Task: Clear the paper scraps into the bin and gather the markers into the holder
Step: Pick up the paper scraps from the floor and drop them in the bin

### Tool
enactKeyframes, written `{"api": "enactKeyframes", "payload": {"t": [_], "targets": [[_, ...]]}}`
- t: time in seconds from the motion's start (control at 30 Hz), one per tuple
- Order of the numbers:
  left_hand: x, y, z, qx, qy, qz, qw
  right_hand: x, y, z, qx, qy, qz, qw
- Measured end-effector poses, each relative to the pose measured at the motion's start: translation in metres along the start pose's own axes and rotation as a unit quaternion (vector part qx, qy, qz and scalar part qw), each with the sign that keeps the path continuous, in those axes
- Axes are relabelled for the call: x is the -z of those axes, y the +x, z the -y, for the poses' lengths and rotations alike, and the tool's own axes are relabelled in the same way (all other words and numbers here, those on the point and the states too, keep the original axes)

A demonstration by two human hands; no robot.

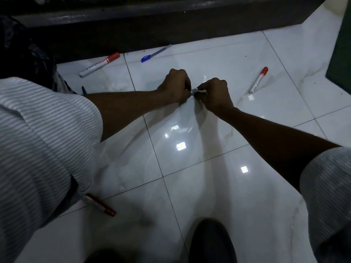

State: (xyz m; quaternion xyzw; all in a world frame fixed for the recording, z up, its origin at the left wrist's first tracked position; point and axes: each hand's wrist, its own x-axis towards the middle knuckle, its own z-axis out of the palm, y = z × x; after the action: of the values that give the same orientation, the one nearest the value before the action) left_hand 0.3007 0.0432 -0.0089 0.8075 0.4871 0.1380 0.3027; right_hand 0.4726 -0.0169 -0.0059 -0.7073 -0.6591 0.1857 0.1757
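The person is bent low over a glossy white tiled floor (218, 59), both bare arms stretched out in front, short striped sleeves (43, 133) at the shoulders. The left hand (175, 85) and the right hand (214, 93) meet almost knuckle to knuckle just above the tiles, each curled tight, and between them they pinch a small white paper scrap (198, 90); only a crumpled sliver of it shows between the fingertips, so how much of it each hand holds I cannot tell. Around them the pens lie scattered and well apart. A white marker with a red cap (99, 64) lies up to the left, close to the dark ledge (152, 18) that runs along the far side of the floor, and a blue-capped pen (156, 53) lies near it, to its right, right against that ledge. Another red-capped marker (258, 80) lies off to the right of the hands, and just below its lower tip a small pale square patch (251, 97) shows on the tile; it could be paper or a reflection. A fourth marker (100, 205), red at both visible ends, lies nearer the person, partly tucked under the left sleeve. A dark crinkled bag (24, 54) fills the upper left corner. Ceiling lights glint off the tiles below the arms, and a dark shoe (210, 242) shows at the bottom edge.
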Motion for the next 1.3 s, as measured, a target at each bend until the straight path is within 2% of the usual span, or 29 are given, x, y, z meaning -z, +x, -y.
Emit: {"api": "enactKeyframes", "payload": {"t": [0.17,0.43,0.6,0.87,1.0,1.2,1.3], "targets": [[0.006,-0.011,0.006,-0.047,0.049,0.039,0.997,0.014,-0.007,-0.003,-0.035,0.032,-0.025,0.999],[0.001,-0.018,0.005,-0.054,0.046,-0.008,0.997,0.024,-0.02,-0.014,-0.082,0.067,-0.033,0.994],[0.0,-0.017,0.006,-0.019,-0.001,-0.013,1.0,0.027,-0.022,-0.011,-0.103,0.103,-0.034,0.989],[0.042,-0.015,-0.003,0.106,-0.117,-0.014,0.987,0.041,-0.024,0.005,-0.143,0.167,-0.061,0.974],[0.079,-0.017,-0.02,0.117,-0.127,-0.042,0.984,0.053,-0.022,0.03,-0.153,0.222,-0.072,0.96],[0.15,-0.044,-0.035,0.14,-0.08,-0.13,0.978,0.074,-0.008,0.114,-0.098,0.272,-0.07,0.955],[0.196,-0.062,-0.038,0.151,-0.072,-0.197,0.966,0.08,0.007,0.16,-0.036,0.285,-0.06,0.956]]}}
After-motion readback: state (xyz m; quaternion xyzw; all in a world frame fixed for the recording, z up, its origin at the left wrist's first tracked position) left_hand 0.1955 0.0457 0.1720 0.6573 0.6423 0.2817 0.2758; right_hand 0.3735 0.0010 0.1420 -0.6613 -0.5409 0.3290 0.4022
